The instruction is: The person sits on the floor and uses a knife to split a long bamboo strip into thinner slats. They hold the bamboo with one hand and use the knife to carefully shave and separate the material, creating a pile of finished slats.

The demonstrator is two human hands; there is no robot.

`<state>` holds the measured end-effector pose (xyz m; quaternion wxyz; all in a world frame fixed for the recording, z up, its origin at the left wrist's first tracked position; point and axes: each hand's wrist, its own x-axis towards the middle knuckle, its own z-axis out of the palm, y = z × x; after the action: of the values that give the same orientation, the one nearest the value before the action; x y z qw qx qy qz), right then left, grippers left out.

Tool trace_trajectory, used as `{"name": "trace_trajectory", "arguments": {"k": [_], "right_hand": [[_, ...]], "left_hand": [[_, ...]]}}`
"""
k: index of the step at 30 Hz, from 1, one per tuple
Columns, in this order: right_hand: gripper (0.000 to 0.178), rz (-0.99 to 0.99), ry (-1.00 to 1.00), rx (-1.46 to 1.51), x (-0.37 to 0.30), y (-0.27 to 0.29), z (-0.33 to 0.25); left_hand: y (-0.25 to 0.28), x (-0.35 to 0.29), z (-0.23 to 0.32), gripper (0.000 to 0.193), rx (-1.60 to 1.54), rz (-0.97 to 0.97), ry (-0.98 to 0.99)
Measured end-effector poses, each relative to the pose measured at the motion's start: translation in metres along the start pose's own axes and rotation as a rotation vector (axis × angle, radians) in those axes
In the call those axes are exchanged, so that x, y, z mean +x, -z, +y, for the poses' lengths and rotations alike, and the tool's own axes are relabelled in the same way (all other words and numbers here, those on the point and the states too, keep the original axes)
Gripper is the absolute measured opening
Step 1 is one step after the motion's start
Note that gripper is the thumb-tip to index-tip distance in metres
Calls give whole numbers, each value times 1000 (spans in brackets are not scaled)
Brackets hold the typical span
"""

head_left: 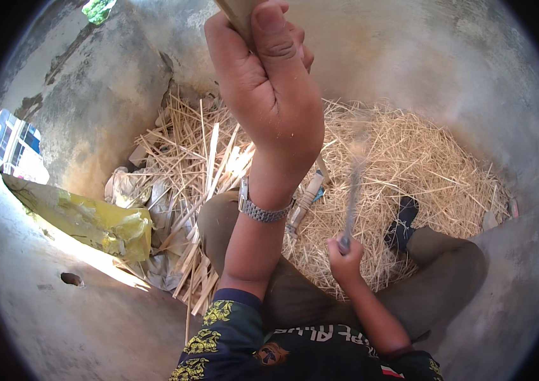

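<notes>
In the head view, the left hand (269, 70) is raised high, its fingers curled tight around a pale, smooth, flat-sided strip (241, 19), the thumb lying against it. The upper edge of the view cuts the strip off, so its full length cannot be told. A linked metal watch (266, 213) circles that wrist. The right hand (346, 257), low over the crossed legs, is closed in a fist around the dark, rounded handle of a knife (353, 193); its blade points away and is blurred to a grey streak, the tip lost against the straw.

Fine, curly, straw-like shavings (422, 152) cover the floor's right side up to its far edge, against a rough, stained grey wall (409, 57). Stiff, straight split strips (209, 159) heap toward the floor's far left corner, partly hidden by the left forearm. A crumpled yellow sheet (114, 228) lies along the left edge. A pale stick (307, 200) is half covered behind the wrist.
</notes>
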<state>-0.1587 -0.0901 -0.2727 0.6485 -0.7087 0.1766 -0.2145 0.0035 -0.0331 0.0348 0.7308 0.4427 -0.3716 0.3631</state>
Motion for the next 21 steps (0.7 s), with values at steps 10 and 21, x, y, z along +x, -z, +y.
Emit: {"name": "trace_trajectory", "arguments": {"k": [10,21], "right_hand": [[30,-45,-250,-44,-4,-5,14],[26,-107,-217,-288,33,-1,33]], "left_hand": [[8,-1,-4,26,-28,-56,-21],[9,-3,-7,24,52,73,-104]]}}
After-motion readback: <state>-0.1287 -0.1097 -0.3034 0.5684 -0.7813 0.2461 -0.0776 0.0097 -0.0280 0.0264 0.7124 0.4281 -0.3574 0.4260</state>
